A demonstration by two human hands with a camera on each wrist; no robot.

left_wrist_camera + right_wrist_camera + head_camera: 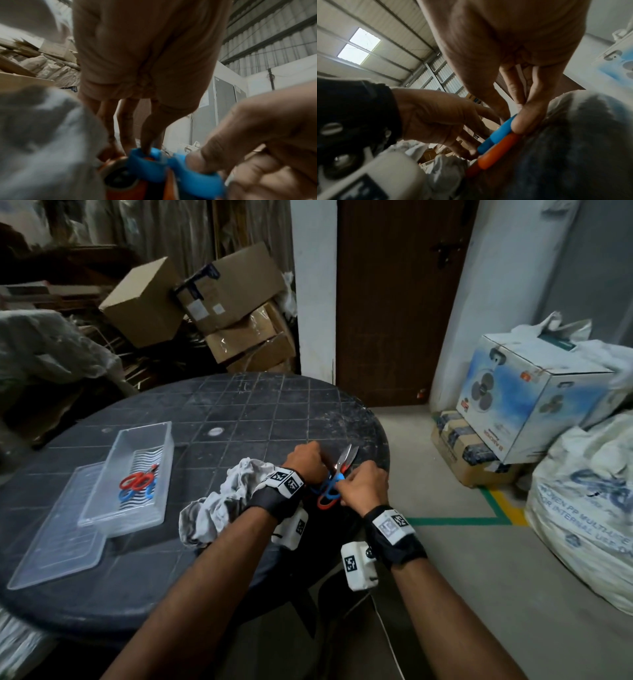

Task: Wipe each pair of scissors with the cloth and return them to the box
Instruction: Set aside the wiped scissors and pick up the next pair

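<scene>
A pair of scissors with blue and orange-red handles lies near the right edge of the round black table, blades pointing away from me. My left hand reaches down with its fingertips closed round the scissors near the pivot. My right hand pinches the blue handle, thumb pressed on it. The crumpled grey cloth lies on the table under my left wrist, held by neither hand. A clear plastic box to the left holds more scissors with red and blue handles.
The box stands partly on its clear lid. Behind the table are stacked cardboard boxes. On the floor to the right stand a fan carton and white sacks. The table's right edge is just beside the scissors.
</scene>
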